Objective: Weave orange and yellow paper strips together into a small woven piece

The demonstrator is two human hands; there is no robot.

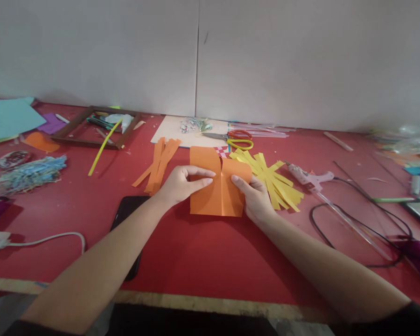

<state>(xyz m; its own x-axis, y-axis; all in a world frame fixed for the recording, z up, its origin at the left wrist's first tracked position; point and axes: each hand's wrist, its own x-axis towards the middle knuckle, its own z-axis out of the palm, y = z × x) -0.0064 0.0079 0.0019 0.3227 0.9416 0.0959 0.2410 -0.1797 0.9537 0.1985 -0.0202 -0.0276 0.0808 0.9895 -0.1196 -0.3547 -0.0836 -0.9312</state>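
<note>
Between my two hands is a sheet of orange paper (210, 203) with a crease down its middle and a split running in from its far edge. My left hand (182, 185) pinches the left half between thumb and fingers. On the right half, my right hand (259, 198) grips the paper with the thumb on top and the fingers behind. Orange paper strips (159, 163) lie just beyond my left hand. A fan of yellow paper strips (271, 175) lies beyond my right hand. Scissors (231, 137) with red and yellow handles rest behind the sheet.
A black phone (128, 210) lies under my left forearm. To the right are a glue gun (310, 177) and its looping black cable (364, 196). A brown wooden frame (73, 141) holds small tools at the back left. A wall (126, 56) closes off the red table (196, 266).
</note>
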